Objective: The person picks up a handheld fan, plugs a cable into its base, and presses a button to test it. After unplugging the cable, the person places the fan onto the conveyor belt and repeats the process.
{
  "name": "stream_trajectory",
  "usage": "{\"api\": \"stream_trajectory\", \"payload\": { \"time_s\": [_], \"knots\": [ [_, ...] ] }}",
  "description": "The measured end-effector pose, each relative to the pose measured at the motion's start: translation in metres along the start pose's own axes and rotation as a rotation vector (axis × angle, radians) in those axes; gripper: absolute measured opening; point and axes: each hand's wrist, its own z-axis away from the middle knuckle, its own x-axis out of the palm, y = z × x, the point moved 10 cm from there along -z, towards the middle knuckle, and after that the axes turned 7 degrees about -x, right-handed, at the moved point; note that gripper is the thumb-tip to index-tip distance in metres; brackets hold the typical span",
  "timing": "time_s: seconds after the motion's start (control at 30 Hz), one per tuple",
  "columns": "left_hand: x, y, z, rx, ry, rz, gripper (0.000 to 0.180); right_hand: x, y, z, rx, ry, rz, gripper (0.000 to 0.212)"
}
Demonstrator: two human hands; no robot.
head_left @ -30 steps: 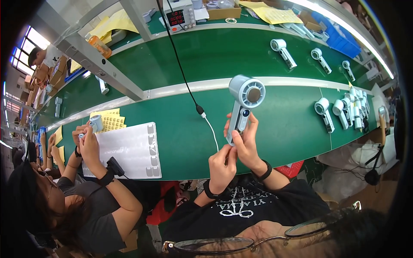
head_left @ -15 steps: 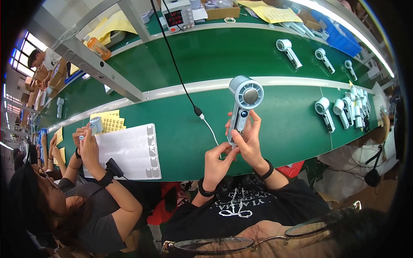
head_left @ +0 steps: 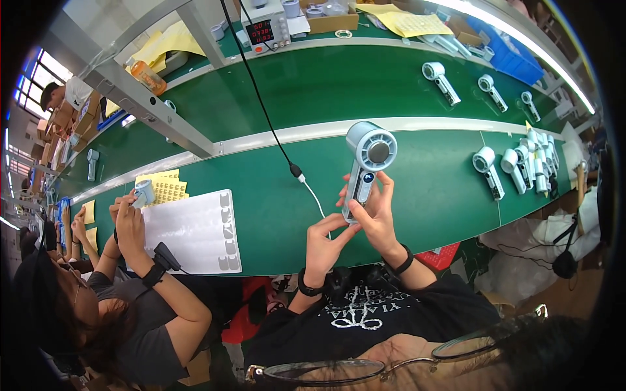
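Note:
A light-blue handheld fan stands upright in my right hand, its round head up and a small lit display on its handle. My right fingers wrap behind the handle, with the thumb on its front. My left hand is closed in a pinch at the handle's lower end. A white cable, hanging from a black cord, runs down behind my left fingers. Its plug is hidden there, so I cannot see whether it sits in the fan.
More fans lie in a pile at the right of the green bench. Three fans rest on the raised level behind, below a blue bin. A power supply stands far back. At left, a co-worker handles a fan part by a white sheet.
The fan has dipped slightly, still in my right hand. My left hand stays at its lower end. Digits on the power supply's red display differ. The co-worker's hands have shifted a little.

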Motion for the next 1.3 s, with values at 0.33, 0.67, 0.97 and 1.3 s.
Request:
{"api": "stream_trajectory", "payload": {
  "time_s": [0.33,0.67,0.97,1.3],
  "knots": [
    [0.0,0.003,0.004,0.032,0.027,-0.079,0.014,-0.003,0.006,0.004,0.061,0.072,-0.017,0.063],
    [0.0,0.009,0.005,0.117,0.058,-0.145,0.011,-0.008,-0.001,0.003,0.001,0.078,0.094,0.056],
    [0.01,0.023,-0.004,0.137,0.007,-0.121,0.01,-0.011,-0.022,-0.016,-0.1,0.007,0.18,0.056],
    [-0.013,0.003,0.008,0.09,0.071,-0.183,0.011,-0.138,-0.032,-0.208,-0.101,0.147,0.752,0.051]
  ]
}}
